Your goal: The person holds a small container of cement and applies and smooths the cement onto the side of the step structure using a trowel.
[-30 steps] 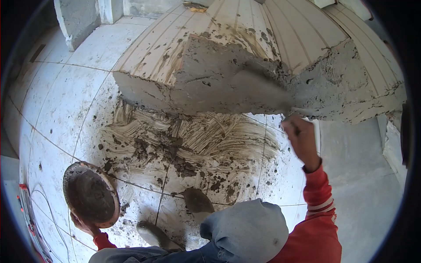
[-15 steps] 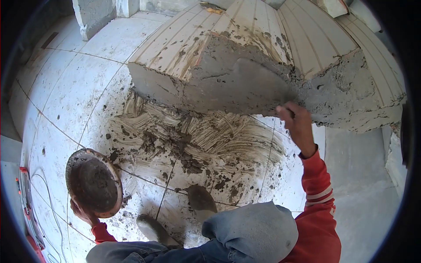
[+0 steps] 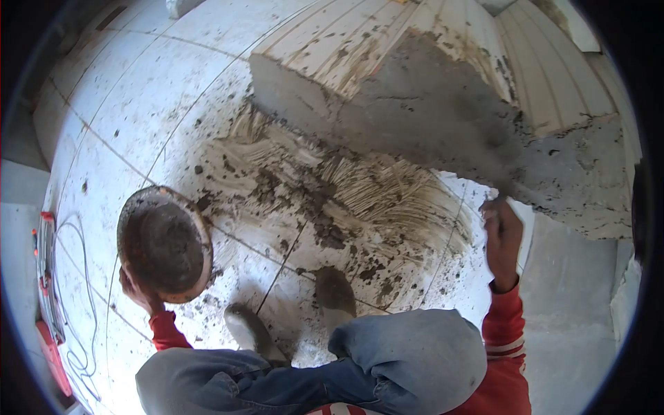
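My left hand (image 3: 142, 290) grips the lower left rim of a round, mud-stained bowl (image 3: 164, 243) with grey mortar inside. Near the lower edge of the grey mortar face (image 3: 443, 111), my right hand (image 3: 503, 232) is closed round something I cannot make out; a tool there is blurred or hidden. Wet mortar covers the front of a step whose top has cream grooved tiles (image 3: 332, 45). Below the step, brown smears and clumps of mortar (image 3: 325, 200) lie on the white tiled floor (image 3: 138, 117).
My boots (image 3: 335, 290) stand on the spattered tiles below the smears. A red and grey tool (image 3: 45, 277) and a thin looped cable (image 3: 90, 311) lie at the far left. A smooth grey surface (image 3: 570, 290) is at the right.
The view has shifted, so the step appears farther right and the bowl higher. My right hand has moved right along the lower edge of the mortar face. My left hand still holds the bowl.
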`<state>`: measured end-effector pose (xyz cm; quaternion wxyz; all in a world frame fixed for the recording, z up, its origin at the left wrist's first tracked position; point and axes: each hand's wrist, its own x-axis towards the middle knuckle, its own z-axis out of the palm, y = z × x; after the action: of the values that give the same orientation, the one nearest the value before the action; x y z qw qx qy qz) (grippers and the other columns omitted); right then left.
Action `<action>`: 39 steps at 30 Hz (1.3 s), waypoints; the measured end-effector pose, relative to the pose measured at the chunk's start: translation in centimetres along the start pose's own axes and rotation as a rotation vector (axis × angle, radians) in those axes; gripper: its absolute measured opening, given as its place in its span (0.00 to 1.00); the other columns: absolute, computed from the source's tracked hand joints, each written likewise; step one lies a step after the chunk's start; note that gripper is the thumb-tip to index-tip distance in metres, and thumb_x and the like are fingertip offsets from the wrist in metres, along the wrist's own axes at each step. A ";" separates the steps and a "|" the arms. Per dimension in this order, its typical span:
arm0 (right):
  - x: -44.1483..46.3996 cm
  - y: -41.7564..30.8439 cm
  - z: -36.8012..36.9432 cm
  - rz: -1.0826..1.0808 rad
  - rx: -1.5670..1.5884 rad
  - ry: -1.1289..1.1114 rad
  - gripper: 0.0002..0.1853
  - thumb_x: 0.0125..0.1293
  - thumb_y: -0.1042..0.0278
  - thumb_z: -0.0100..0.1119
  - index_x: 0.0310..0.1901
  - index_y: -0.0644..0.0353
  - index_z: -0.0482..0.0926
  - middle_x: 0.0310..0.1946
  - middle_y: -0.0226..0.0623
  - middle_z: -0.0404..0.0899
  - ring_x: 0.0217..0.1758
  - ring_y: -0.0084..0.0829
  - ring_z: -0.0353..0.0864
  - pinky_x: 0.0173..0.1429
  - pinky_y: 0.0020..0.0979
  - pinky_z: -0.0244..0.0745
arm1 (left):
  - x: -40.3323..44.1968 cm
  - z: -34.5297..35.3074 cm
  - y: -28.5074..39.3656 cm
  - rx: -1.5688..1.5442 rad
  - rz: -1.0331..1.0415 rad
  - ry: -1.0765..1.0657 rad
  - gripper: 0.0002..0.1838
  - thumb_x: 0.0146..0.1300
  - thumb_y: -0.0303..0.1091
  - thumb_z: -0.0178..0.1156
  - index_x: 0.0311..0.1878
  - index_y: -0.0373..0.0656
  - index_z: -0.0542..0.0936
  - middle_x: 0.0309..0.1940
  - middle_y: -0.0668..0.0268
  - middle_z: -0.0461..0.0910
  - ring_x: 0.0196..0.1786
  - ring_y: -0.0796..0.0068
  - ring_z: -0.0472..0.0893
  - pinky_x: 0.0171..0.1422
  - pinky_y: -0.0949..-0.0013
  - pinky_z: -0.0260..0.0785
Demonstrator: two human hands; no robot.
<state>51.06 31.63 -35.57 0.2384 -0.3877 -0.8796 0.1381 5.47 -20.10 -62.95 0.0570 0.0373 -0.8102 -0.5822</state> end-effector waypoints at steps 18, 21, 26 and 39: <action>-9.0 8.5 27.8 0.080 -0.123 -0.303 0.13 0.73 0.57 0.67 0.51 0.56 0.88 0.44 0.47 0.87 0.45 0.56 0.88 0.49 0.52 0.83 | -0.9 1.0 2.1 0.078 0.025 0.020 0.25 0.84 0.49 0.56 0.58 0.32 0.84 0.46 0.57 0.86 0.45 0.69 0.81 0.54 0.62 0.74; -5.7 6.4 32.2 0.022 -0.061 -0.246 0.14 0.72 0.57 0.68 0.49 0.60 0.88 0.45 0.48 0.88 0.45 0.56 0.88 0.50 0.51 0.83 | -1.0 1.1 2.7 0.134 0.061 0.041 0.24 0.84 0.49 0.56 0.56 0.32 0.84 0.44 0.58 0.84 0.43 0.69 0.79 0.52 0.62 0.72; -3.6 4.1 35.4 -0.059 0.106 -0.148 0.15 0.71 0.58 0.71 0.46 0.62 0.87 0.43 0.49 0.88 0.43 0.55 0.88 0.49 0.49 0.82 | -0.8 0.6 2.1 0.177 0.093 0.022 0.23 0.83 0.48 0.56 0.50 0.31 0.83 0.41 0.57 0.81 0.41 0.68 0.76 0.49 0.60 0.70; -4.3 6.2 26.9 0.267 0.470 -0.566 0.16 0.75 0.59 0.68 0.36 0.65 0.81 0.25 0.35 0.78 0.27 0.26 0.76 0.31 0.36 0.69 | -0.5 0.6 1.6 0.100 0.053 0.019 0.25 0.84 0.50 0.55 0.58 0.32 0.85 0.46 0.57 0.86 0.46 0.67 0.80 0.56 0.61 0.72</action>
<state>43.18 30.97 -62.38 0.0484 -0.3801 -0.7969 0.4670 5.92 -18.92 -61.65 0.0780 0.0243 -0.8383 -0.5390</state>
